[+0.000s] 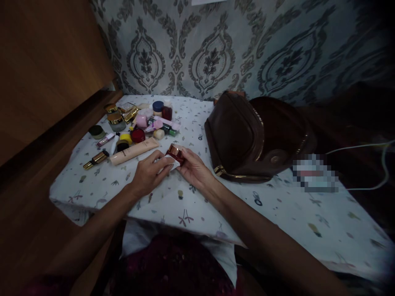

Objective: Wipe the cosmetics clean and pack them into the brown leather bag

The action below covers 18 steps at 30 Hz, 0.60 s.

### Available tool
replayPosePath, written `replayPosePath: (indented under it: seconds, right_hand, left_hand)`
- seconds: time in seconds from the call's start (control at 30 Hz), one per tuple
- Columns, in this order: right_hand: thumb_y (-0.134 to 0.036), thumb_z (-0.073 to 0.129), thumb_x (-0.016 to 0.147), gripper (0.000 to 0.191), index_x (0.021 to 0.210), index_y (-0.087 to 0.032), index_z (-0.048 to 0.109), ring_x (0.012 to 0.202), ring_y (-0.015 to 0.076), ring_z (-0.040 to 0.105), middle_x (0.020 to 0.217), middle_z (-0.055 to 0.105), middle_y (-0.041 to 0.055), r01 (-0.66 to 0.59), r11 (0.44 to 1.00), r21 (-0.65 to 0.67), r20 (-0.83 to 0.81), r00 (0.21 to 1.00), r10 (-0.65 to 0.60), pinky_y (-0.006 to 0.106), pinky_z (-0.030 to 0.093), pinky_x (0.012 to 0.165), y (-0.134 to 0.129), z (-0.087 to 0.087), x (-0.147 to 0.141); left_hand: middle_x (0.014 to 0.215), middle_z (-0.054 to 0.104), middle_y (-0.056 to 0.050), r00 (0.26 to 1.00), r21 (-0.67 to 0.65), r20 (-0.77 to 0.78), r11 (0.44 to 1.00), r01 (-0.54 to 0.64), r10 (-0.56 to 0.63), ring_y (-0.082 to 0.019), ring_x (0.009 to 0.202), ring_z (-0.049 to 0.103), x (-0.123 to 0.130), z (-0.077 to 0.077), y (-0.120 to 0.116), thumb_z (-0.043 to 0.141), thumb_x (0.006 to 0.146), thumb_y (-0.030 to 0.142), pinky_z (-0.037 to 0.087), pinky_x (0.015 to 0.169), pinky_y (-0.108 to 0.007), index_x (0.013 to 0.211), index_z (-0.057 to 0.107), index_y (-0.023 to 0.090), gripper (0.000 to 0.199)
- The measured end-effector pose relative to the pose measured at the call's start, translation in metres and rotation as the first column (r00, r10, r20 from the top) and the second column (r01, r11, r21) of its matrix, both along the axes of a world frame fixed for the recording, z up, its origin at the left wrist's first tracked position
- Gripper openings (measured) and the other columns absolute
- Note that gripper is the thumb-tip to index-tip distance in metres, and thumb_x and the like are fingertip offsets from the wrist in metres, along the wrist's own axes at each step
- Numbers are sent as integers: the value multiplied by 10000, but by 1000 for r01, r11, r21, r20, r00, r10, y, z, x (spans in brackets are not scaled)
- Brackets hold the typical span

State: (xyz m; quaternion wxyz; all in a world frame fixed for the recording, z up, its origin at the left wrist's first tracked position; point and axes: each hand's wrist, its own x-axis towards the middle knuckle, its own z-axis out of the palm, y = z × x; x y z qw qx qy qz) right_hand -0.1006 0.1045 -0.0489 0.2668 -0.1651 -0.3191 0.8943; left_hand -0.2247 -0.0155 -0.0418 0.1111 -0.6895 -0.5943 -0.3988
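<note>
A small dark red jar [175, 153] with a shiny copper-coloured lid is held above the cloth-covered table [191, 209]. My right hand [195, 167] grips it from the right side, fingers wrapped round it. My left hand [150, 172] pinches a small white wipe or tissue [173, 163] that touches the jar's lower front. Just behind my left hand lies a long beige tube [134, 151]. Other jars stand beyond the tube, among them a red one [137, 135] and a cream-coloured one [159, 134].
An open brown leather bag [237, 139] stands right of my hands. At the left are a gold-and-black bottle [96, 159], a dark green jar [97, 131] and several cosmetics. A blurred-out object [315, 173] and a white cable [364, 146] are far right.
</note>
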Motion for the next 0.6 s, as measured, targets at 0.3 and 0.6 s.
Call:
replayPosePath:
  seconds: [0.3, 0.6]
  right_hand:
    - [-427, 814, 752, 318, 886, -166, 693, 718, 133, 665, 809, 732, 15, -31, 1000, 0, 79, 996, 31, 235, 582, 618, 2, 2, 1]
    - [-375, 904, 609, 412, 894, -170, 689, 703, 132, 638, 778, 692, -24, -66, 992, 104, 138, 989, 51, 259, 584, 607, -5, 0, 2]
  left_hand:
    - [860, 588, -32, 993, 17, 117, 1000, 10, -12, -148, 769, 577, 0, 3, 1, 560, 959, 236, 477, 709, -269, 1052, 672, 202, 150]
    - [864, 582, -33, 997, 20, 79, 1000, -8, 7, -147, 780, 576, 1, 2, 1, 552, 962, 233, 479, 714, -266, 1062, 670, 196, 159]
